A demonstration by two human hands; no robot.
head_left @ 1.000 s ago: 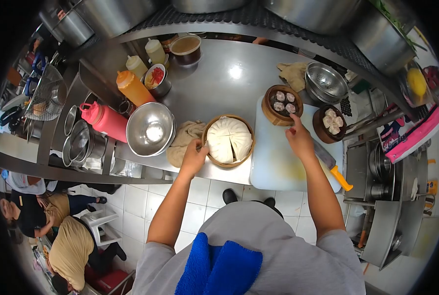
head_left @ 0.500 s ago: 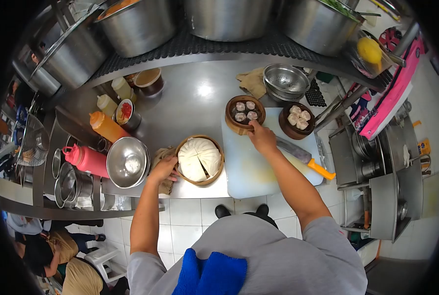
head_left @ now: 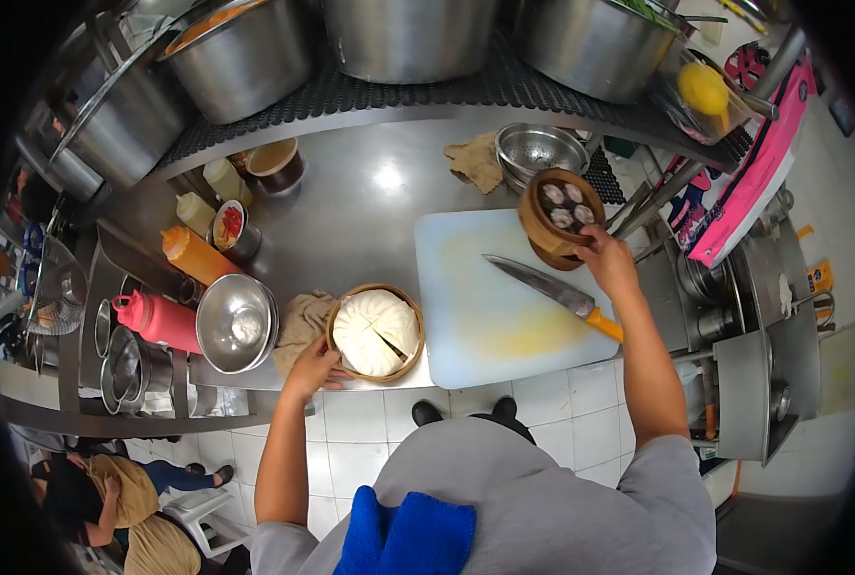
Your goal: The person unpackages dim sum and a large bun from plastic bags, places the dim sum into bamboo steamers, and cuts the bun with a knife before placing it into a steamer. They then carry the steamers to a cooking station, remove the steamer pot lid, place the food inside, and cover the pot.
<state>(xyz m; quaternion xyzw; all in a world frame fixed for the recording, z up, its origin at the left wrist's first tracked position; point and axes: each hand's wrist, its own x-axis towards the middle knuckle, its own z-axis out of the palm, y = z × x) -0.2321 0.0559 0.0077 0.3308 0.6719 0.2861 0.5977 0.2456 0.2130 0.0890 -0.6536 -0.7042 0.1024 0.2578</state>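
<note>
My right hand [head_left: 607, 261] grips the near rim of a small round bamboo steamer [head_left: 535, 228] holding several shumai-like dumplings [head_left: 563, 205]. This steamer is tilted and sits over a second small steamer [head_left: 554, 257], which is mostly hidden. At the table's front edge, my left hand [head_left: 314, 370] has its fingers on the left rim of a larger bamboo steamer [head_left: 416, 353]. Inside that one is a big white bun [head_left: 375, 326] with a wedge-shaped cut. A knife with an orange handle [head_left: 554, 289] lies on the white cutting board [head_left: 456, 278].
Left stand metal bowls [head_left: 237, 323], a pink bottle [head_left: 159, 322] and an orange squeeze bottle [head_left: 195, 251]. A brown cloth [head_left: 303, 326] lies beside the large steamer. A colander [head_left: 542, 149] stands at the back. Large pots [head_left: 408, 38] line the shelf overhead. People are at lower left.
My right hand has carried the small steamer of dumplings rightward from the board onto the other small steamer. The large steamer has shifted slightly toward me with my left hand.
</note>
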